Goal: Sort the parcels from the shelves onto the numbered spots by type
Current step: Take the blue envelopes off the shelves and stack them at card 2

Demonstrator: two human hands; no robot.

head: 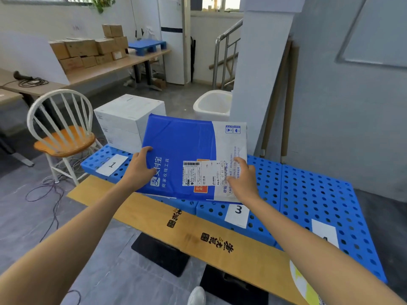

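A flat blue and white mailer parcel (189, 146) with a shipping label lies over the middle of the blue perforated pallet (308, 190), between the paper sign "1" (112, 165) and the sign "3" (237, 213). My left hand (139, 167) grips its left edge, thumb on top. My right hand (244, 177) rests on its right part by the label, fingers spread flat. A stack of white boxes (125, 119) stands behind sign "1". A third sign (324, 234) lies further right, its number partly cut off.
A flattened brown cardboard sheet (198, 234) lies along the pallet's near edge. A white and orange chair (63, 137) stands at the left with cables on the floor. Brown cartons (88, 51) fill a far table. A white pillar (259, 73) rises behind the pallet.
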